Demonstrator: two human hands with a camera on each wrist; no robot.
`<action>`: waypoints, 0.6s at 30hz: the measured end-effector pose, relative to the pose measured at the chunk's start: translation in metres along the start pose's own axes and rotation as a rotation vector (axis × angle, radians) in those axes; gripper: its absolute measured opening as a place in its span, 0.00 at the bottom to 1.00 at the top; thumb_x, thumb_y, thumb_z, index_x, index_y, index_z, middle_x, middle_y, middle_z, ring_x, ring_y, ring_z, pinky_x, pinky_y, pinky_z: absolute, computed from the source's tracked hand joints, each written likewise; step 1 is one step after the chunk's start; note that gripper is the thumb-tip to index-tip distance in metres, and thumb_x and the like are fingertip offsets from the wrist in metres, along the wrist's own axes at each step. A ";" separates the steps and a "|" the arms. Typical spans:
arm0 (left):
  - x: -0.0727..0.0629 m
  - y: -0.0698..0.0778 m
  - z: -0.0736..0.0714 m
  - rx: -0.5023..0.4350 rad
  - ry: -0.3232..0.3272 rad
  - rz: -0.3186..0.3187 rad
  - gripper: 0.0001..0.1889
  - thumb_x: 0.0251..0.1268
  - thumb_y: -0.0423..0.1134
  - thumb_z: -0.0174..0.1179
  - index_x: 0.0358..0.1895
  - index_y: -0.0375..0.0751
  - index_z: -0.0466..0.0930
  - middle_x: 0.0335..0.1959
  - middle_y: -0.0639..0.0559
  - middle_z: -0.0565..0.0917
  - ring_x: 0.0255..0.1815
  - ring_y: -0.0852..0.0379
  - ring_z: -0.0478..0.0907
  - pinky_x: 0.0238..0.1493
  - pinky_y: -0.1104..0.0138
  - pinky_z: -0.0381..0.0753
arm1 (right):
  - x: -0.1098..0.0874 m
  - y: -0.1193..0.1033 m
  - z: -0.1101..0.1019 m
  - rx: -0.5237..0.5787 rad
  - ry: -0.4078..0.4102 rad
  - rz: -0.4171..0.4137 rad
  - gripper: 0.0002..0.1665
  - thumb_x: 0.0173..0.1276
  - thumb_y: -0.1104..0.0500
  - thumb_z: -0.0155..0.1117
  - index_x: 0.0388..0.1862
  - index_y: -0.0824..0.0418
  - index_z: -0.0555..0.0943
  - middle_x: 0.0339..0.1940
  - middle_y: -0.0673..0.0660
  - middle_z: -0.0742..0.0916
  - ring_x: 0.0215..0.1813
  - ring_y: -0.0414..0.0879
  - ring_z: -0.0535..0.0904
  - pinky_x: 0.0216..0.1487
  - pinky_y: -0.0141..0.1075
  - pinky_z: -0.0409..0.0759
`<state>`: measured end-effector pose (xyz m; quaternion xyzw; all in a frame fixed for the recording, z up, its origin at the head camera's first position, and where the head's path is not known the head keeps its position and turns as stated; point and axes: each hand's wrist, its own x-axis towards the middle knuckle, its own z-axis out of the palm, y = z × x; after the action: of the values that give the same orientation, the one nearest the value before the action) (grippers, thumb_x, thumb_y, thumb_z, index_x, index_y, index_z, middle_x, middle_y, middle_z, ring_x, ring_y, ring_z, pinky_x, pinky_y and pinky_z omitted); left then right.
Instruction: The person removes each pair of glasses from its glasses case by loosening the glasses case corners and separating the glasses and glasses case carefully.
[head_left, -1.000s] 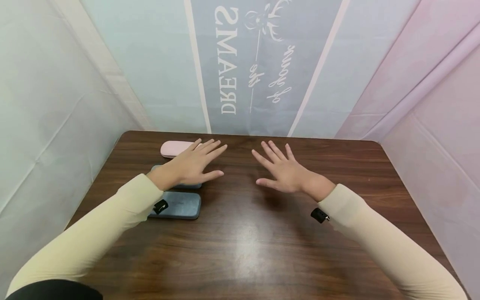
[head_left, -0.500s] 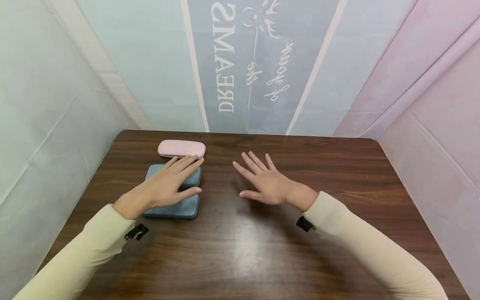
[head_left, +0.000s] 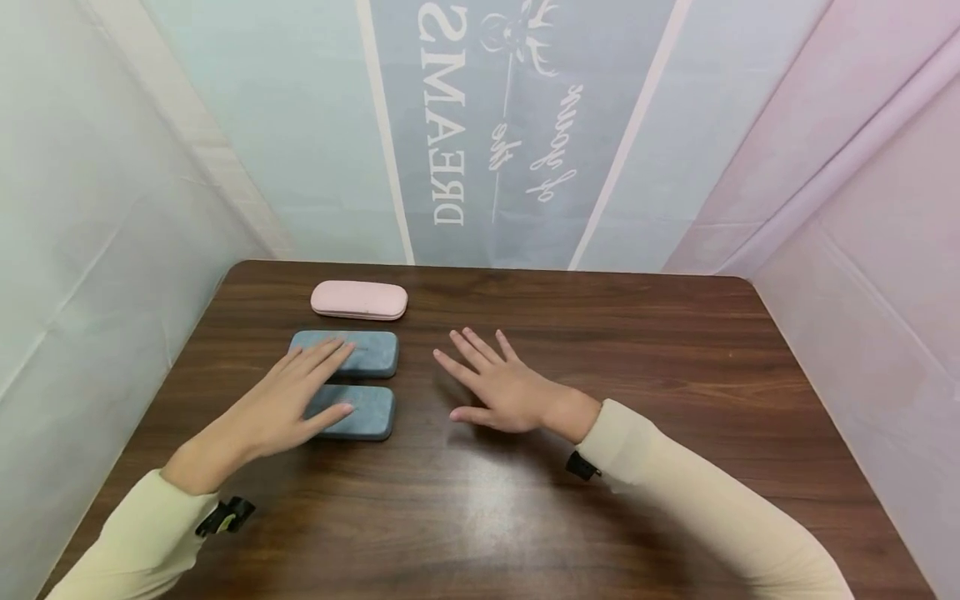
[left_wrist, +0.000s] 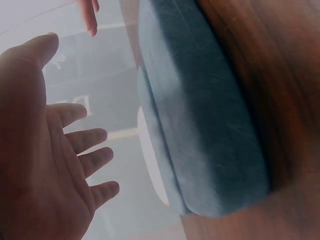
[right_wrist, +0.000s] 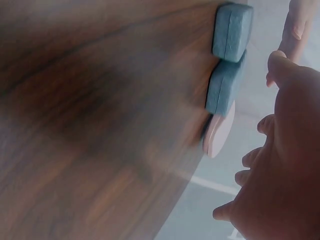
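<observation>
Two blue glasses cases lie one behind the other on the left part of the table: the nearer blue case (head_left: 367, 412) and the farther blue case (head_left: 375, 352). Behind them sits a pink glasses case (head_left: 360, 300). My left hand (head_left: 281, 404), palm down with fingers spread, hovers over the left ends of the blue cases and partly hides them. The left wrist view shows a gap between that palm and the nearer case. To the right of the cases, my right hand (head_left: 506, 387) is held above the table, fingers spread and holding nothing.
The brown wooden table (head_left: 637, 350) reaches back to a printed cloth backdrop (head_left: 517, 217). White cloth walls stand at the left (head_left: 97, 250) and right (head_left: 862, 250). A small black device (head_left: 225, 515) is on each wrist.
Both hands have moved left and back toward the person. The left hand has gone from over the pink case to over the blue ones. All three cases have stayed put.
</observation>
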<state>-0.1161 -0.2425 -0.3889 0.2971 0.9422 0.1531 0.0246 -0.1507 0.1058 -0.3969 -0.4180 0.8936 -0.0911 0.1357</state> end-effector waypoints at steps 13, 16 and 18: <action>-0.038 -0.024 0.004 -0.019 0.039 -0.113 0.40 0.72 0.54 0.63 0.77 0.33 0.62 0.74 0.29 0.64 0.71 0.27 0.63 0.64 0.34 0.63 | 0.020 -0.031 0.009 -0.007 -0.043 -0.047 0.49 0.78 0.31 0.44 0.85 0.48 0.37 0.85 0.58 0.40 0.83 0.49 0.28 0.79 0.58 0.33; -0.042 -0.028 0.006 -0.034 0.045 -0.124 0.40 0.71 0.54 0.63 0.77 0.33 0.62 0.74 0.28 0.64 0.70 0.26 0.64 0.62 0.34 0.64 | 0.024 -0.037 0.013 -0.007 -0.035 -0.079 0.49 0.79 0.32 0.45 0.85 0.51 0.38 0.85 0.59 0.42 0.84 0.52 0.32 0.79 0.57 0.36; -0.044 -0.030 0.007 -0.054 0.041 -0.139 0.40 0.72 0.53 0.63 0.77 0.33 0.61 0.74 0.28 0.64 0.70 0.26 0.64 0.62 0.33 0.65 | 0.027 -0.040 0.015 -0.001 -0.025 -0.098 0.50 0.79 0.33 0.45 0.85 0.53 0.39 0.85 0.61 0.43 0.84 0.54 0.34 0.80 0.55 0.39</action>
<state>-0.0957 -0.2889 -0.4062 0.2269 0.9564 0.1824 0.0236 -0.1333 0.0591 -0.4050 -0.4627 0.8702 -0.0918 0.1422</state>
